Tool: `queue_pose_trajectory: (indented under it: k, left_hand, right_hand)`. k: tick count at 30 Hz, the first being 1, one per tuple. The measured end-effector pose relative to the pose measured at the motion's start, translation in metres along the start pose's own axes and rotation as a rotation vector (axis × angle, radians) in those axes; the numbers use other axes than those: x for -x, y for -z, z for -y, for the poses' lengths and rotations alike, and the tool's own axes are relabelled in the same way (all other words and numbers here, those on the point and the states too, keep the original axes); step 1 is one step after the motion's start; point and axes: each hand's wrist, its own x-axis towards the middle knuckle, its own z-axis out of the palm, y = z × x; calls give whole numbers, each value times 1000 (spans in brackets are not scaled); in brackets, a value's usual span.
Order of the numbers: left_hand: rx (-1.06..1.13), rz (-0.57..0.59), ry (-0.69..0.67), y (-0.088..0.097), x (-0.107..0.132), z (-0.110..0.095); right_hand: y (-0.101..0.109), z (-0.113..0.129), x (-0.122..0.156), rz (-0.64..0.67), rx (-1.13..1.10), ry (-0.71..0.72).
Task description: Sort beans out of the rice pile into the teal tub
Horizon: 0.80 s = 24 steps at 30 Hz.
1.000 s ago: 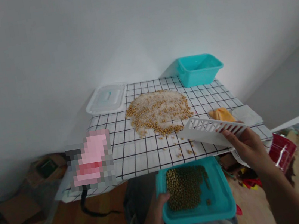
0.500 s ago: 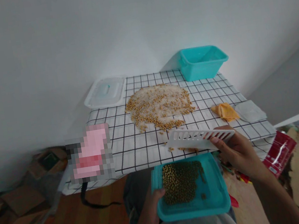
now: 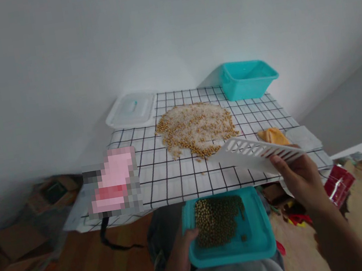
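My right hand [image 3: 299, 178] grips a white slotted plastic scraper [image 3: 252, 151], held tilted over the table's front right part, its far edge close to a pile of soybeans mixed with rice [image 3: 195, 126]. My left hand [image 3: 181, 250] holds the left rim of a teal tray [image 3: 263, 241] just below the table's front edge. The tray carries a heap of soybeans [image 3: 217, 221]. Single beans lie scattered on the black-grid tablecloth [image 3: 171, 183] in front of the pile.
A teal tub [image 3: 247, 79] stands at the back right, a clear lid [image 3: 130, 109] at the back left. An orange cloth [image 3: 272, 135] and a clear piece of plastic [image 3: 303, 138] lie at the right edge. A blurred pink object [image 3: 112, 180] sits front left. Clutter covers the floor.
The scraper swept loose beans to the front edge above the tray, then rose and went back toward the pile. Fewer loose beans lie near the front edge.
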Motion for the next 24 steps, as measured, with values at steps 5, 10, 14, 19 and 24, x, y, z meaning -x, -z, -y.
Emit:
queue_pose_trajectory:
  k: [5,10,14,19,24]
  left_hand:
    - [-32,46,13,2,8,-9]
    - [-1,87,32,11,11,-2]
    - [113,60,85,12,6,8]
    - [72,42,128,10,3,8]
    - [23,20,75,10,1,5]
  right_hand:
    - [-24,-20,-67,108,-90,46]
    - [-54,-22,-87,245,-156,62]
    - [-64,-16,-88,226,-174,101]
    - [-70,-8,-84,283,-119,119]
    - [-72,3,-81,298,-89,165]
